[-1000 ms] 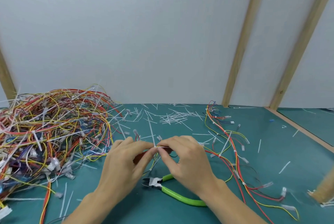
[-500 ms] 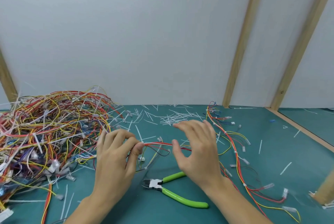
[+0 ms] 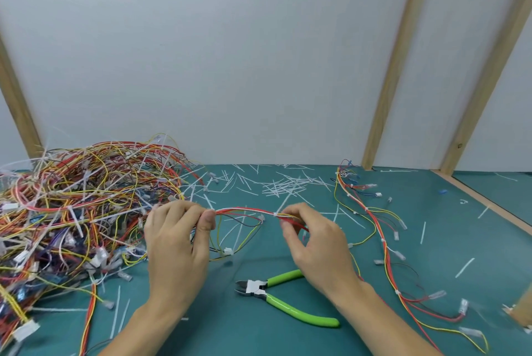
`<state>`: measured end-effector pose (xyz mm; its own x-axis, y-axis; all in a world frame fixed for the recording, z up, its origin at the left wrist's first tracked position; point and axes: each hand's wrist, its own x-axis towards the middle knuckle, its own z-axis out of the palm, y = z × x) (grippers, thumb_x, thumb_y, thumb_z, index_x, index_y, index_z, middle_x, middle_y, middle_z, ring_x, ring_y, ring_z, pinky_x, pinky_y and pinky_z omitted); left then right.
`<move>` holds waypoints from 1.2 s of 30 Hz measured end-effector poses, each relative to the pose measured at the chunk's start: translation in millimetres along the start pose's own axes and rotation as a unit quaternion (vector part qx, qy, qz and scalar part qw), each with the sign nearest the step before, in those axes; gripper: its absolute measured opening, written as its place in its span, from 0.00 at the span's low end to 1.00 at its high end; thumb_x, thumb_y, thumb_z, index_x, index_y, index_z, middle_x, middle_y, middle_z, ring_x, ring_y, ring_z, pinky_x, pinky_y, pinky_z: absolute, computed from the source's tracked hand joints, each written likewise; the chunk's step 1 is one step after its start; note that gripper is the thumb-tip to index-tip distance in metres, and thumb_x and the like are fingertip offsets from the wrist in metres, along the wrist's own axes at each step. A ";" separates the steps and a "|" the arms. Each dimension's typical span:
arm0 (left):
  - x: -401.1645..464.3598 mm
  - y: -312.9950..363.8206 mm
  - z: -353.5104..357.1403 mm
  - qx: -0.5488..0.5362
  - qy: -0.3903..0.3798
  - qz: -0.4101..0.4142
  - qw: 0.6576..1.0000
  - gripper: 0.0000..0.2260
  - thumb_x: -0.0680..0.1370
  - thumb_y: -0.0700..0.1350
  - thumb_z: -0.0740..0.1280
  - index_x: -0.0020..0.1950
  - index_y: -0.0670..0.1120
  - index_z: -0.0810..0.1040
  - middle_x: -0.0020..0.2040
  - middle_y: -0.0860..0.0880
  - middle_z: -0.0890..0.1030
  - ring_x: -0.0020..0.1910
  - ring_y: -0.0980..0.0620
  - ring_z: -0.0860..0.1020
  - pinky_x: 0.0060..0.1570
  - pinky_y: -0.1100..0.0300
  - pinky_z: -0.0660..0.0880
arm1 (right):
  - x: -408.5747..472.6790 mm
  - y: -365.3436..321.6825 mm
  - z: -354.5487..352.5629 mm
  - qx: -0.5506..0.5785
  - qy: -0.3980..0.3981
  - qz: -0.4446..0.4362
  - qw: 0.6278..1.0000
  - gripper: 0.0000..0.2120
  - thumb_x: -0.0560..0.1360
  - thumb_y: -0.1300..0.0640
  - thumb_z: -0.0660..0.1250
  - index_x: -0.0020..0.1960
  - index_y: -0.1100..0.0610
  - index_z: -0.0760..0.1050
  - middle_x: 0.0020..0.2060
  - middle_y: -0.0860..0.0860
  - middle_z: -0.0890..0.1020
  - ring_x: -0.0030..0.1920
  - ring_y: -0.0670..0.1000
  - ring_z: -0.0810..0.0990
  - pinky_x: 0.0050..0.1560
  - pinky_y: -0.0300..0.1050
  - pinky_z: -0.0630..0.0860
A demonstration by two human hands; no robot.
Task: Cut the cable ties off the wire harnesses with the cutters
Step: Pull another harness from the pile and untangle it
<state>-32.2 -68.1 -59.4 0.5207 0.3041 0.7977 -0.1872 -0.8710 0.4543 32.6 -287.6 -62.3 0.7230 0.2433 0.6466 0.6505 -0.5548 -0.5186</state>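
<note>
Both hands stretch 1 harness (image 3: 244, 211) taut above the surface: left hand (image 3: 177, 243) pinches one end, right hand (image 3: 313, 240) apparently the tie (image 3: 275, 214). Cutters (image 3: 283, 299) lie unheld below; keep tension, then snip.

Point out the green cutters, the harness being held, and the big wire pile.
cutters (image 3: 299, 313): head view, lower green handle.
held harness (image 3: 244, 209): head view, red-and-white span between both hands.
wire pile (image 3: 86, 197): head view, middle of the tangle.
</note>
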 end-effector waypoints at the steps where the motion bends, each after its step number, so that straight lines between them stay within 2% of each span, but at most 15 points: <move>1: 0.9 -1.3 -0.5 0.008 0.002 -0.004 1.000 0.16 0.82 0.52 0.60 0.39 0.48 0.79 0.43 0.54 0.76 0.48 0.48 0.71 0.57 0.40 0.68 | 0.4 -1.1 -1.0 0.015 0.008 0.002 1.000 0.04 0.78 0.45 0.65 0.51 0.43 0.73 0.41 0.39 0.82 0.44 0.43 0.82 0.45 0.42 0.76; 3: 2.3 -3.9 -1.6 0.031 0.000 -0.009 0.999 0.16 0.82 0.53 0.60 0.39 0.49 0.80 0.43 0.54 0.76 0.49 0.47 0.71 0.58 0.42 0.67 | 0.6 -2.1 -2.4 0.020 0.016 -0.001 1.000 0.06 0.77 0.44 0.65 0.50 0.43 0.70 0.40 0.40 0.82 0.42 0.44 0.81 0.43 0.42 0.76; 5: 2.7 -7.6 -2.2 0.067 -0.010 -0.013 0.998 0.14 0.81 0.52 0.62 0.40 0.49 0.81 0.45 0.53 0.77 0.51 0.46 0.71 0.60 0.39 0.67 | 0.2 -2.1 -1.5 0.004 0.012 -0.008 1.000 0.04 0.77 0.46 0.65 0.49 0.43 0.71 0.39 0.40 0.81 0.42 0.44 0.80 0.42 0.41 0.74; 9: 2.1 -11.2 -1.5 0.120 -0.048 -0.019 0.991 0.11 0.78 0.54 0.64 0.44 0.50 0.83 0.49 0.51 0.78 0.55 0.45 0.72 0.63 0.35 0.66 | 2.4 1.1 2.4 -0.020 0.009 -0.009 1.000 0.02 0.80 0.52 0.67 0.52 0.46 0.77 0.42 0.34 0.78 0.43 0.38 0.76 0.48 0.37 0.71; 13: 3.4 -9.7 -1.2 0.114 -0.042 -0.002 0.993 0.13 0.77 0.53 0.66 0.56 0.48 0.81 0.56 0.49 0.76 0.59 0.43 0.73 0.70 0.37 0.63 | 6.9 5.4 2.7 -0.017 0.004 0.036 0.999 0.07 0.84 0.56 0.64 0.47 0.50 0.75 0.41 0.42 0.78 0.41 0.46 0.76 0.42 0.49 0.72; 16: 5.4 -5.2 -3.1 0.089 -0.007 0.076 0.993 0.13 0.76 0.47 0.69 0.59 0.46 0.80 0.60 0.48 0.76 0.64 0.42 0.74 0.76 0.40 0.56 | 5.5 5.5 3.7 -0.011 0.005 0.072 0.997 0.11 0.84 0.57 0.61 0.43 0.50 0.70 0.36 0.43 0.77 0.38 0.49 0.75 0.40 0.54 0.71; 18: 5.4 -0.1 -3.8 0.071 0.009 0.127 0.989 0.11 0.76 0.43 0.69 0.57 0.45 0.81 0.57 0.48 0.78 0.61 0.43 0.75 0.72 0.42 0.63 | 5.1 5.4 4.3 0.003 0.008 0.105 0.994 0.13 0.85 0.58 0.59 0.41 0.52 0.68 0.31 0.45 0.73 0.35 0.52 0.76 0.39 0.55 0.72; 21: 3.9 6.4 -7.9 0.011 0.023 0.178 0.984 0.04 0.76 0.42 0.70 0.49 0.45 0.83 0.46 0.51 0.81 0.46 0.49 0.77 0.50 0.50 0.72 | 7.7 4.5 4.2 0.039 0.025 0.150 0.988 0.14 0.85 0.56 0.58 0.40 0.55 0.69 0.26 0.48 0.69 0.36 0.59 0.80 0.41 0.60 0.76; 23: 1.3 11.5 -10.4 -0.048 -0.026 0.177 0.983 0.04 0.77 0.44 0.68 0.46 0.48 0.83 0.39 0.57 0.79 0.38 0.63 0.72 0.41 0.59 0.71 | 9.5 2.8 3.6 0.040 0.050 0.165 0.984 0.15 0.84 0.55 0.59 0.40 0.56 0.70 0.26 0.49 0.71 0.35 0.58 0.77 0.41 0.60 0.75; 25: -2.5 17.1 -10.1 -0.048 -0.104 0.147 0.983 0.06 0.78 0.50 0.66 0.45 0.53 0.82 0.33 0.61 0.77 0.33 0.68 0.68 0.37 0.69 0.66 | 9.8 1.7 4.7 0.039 0.060 0.179 0.981 0.15 0.84 0.54 0.58 0.40 0.55 0.72 0.27 0.51 0.74 0.34 0.57 0.75 0.41 0.59 0.74; 27: -6.3 19.0 -5.9 0.013 -0.159 0.118 0.980 0.08 0.77 0.55 0.64 0.43 0.56 0.81 0.32 0.62 0.78 0.31 0.65 0.70 0.34 0.70 0.64 | 8.9 0.5 7.1 0.041 0.059 0.183 0.980 0.15 0.85 0.53 0.58 0.40 0.53 0.72 0.27 0.50 0.74 0.33 0.55 0.77 0.40 0.57 0.74; 28: -7.6 17.3 -3.1 0.048 -0.167 0.108 0.979 0.07 0.76 0.55 0.66 0.43 0.56 0.82 0.35 0.62 0.80 0.32 0.62 0.74 0.33 0.67 0.68 | 8.2 0.3 8.3 0.044 0.056 0.184 0.980 0.15 0.85 0.53 0.58 0.40 0.52 0.72 0.27 0.50 0.74 0.33 0.55 0.79 0.40 0.57 0.74; 31: -8.9 9.4 5.9 0.132 -0.199 0.080 0.968 0.09 0.73 0.53 0.75 0.50 0.52 0.84 0.44 0.56 0.85 0.45 0.49 0.82 0.43 0.54 0.75 | 6.2 -1.7 10.2 0.048 0.060 0.177 0.981 0.15 0.85 0.54 0.58 0.40 0.50 0.71 0.28 0.45 0.76 0.30 0.48 0.76 0.37 0.53 0.71; 33: -10.1 3.6 10.8 0.183 -0.243 0.084 0.949 0.12 0.72 0.56 0.74 0.52 0.52 0.84 0.46 0.54 0.85 0.49 0.47 0.81 0.48 0.51 0.74 | 5.1 -3.0 9.7 0.056 0.069 0.169 0.982 0.15 0.85 0.55 0.58 0.40 0.51 0.71 0.28 0.43 0.76 0.29 0.46 0.72 0.34 0.50 0.66; 36: -13.3 -2.3 14.2 0.242 -0.287 0.087 0.923 0.13 0.75 0.59 0.70 0.54 0.53 0.82 0.50 0.54 0.84 0.56 0.46 0.80 0.54 0.52 0.72 | 3.9 -5.9 8.3 0.099 0.084 0.160 0.979 0.16 0.86 0.56 0.58 0.40 0.53 0.71 0.32 0.51 0.77 0.25 0.42 0.72 0.31 0.42 0.61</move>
<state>-26.9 -75.6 -76.7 0.8996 0.0088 0.4367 0.0109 -0.9999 -0.0023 33.5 -276.8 -61.3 0.8593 -0.0610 0.5078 0.4417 -0.4122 -0.7969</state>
